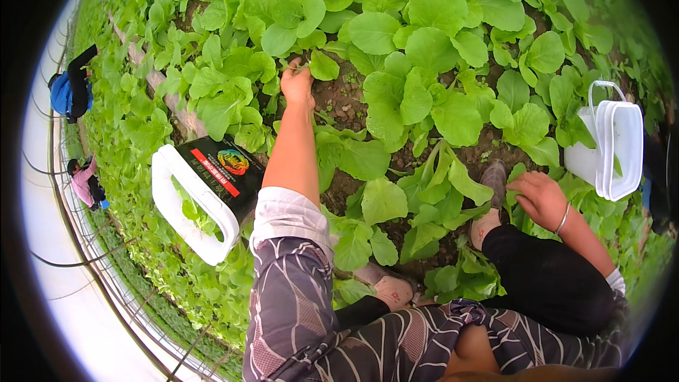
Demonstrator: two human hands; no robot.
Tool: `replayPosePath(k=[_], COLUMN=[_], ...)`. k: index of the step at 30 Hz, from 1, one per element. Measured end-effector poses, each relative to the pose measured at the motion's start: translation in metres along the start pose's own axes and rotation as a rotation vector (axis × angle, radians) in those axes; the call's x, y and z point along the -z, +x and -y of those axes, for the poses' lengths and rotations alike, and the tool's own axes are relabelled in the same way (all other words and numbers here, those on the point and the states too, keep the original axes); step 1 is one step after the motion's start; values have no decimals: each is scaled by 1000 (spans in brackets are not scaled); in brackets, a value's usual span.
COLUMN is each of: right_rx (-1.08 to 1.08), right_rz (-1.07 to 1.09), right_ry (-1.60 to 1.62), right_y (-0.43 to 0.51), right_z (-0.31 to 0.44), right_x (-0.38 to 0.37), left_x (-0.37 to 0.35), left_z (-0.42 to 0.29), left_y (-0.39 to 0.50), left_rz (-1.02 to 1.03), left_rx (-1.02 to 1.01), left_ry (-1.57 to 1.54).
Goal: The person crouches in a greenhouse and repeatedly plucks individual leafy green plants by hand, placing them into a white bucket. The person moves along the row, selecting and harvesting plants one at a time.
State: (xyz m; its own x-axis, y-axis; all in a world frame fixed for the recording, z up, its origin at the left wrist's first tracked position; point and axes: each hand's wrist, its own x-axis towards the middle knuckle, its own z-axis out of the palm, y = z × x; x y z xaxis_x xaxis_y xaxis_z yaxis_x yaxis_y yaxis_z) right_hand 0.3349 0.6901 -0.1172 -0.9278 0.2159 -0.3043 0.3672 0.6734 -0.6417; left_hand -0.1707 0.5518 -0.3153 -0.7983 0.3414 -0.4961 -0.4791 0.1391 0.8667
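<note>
My left hand [297, 84] reaches forward into the leafy green plants, its fingers closed around the thin stem of a small leafy seedling [324, 65] above bare soil [339, 98]. At the right, my right hand [540, 199] hangs over my knee beside my shoe, fingers loosely bent; nothing shows in it, and its fingertips are near some leaves. Broad-leaved greens [435, 101] grow between and beyond my hands. Left of my left forearm stands a black and white plastic bucket [225, 170], tilted, with green leaves inside.
White plastic buckets [602, 148], one in another, stand at the right with a leaf inside. Two people [71, 87] work among the plants at the far left, near the greenhouse frame [79, 244]. A pale strip [159, 82] runs through the bed. My shoes are among the plants.
</note>
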Motion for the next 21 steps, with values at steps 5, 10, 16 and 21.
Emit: replayPosePath(k=[5, 10, 16, 21], right_rx=[-19, 39, 22, 27], right_rz=[-10, -8, 47, -2], right_ry=[8, 32, 15, 94], right_y=[0, 8, 6, 26], right_z=[-2, 2, 4, 17], right_x=[1, -5, -5, 12], left_x=[-52, -33, -30, -23], left_z=[0, -2, -29, -30], left_y=[28, 55, 18, -75], left_rz=[89, 48, -154, 52], left_rx=[-687, -621, 103, 224], left_ry=[990, 1090, -478, -672])
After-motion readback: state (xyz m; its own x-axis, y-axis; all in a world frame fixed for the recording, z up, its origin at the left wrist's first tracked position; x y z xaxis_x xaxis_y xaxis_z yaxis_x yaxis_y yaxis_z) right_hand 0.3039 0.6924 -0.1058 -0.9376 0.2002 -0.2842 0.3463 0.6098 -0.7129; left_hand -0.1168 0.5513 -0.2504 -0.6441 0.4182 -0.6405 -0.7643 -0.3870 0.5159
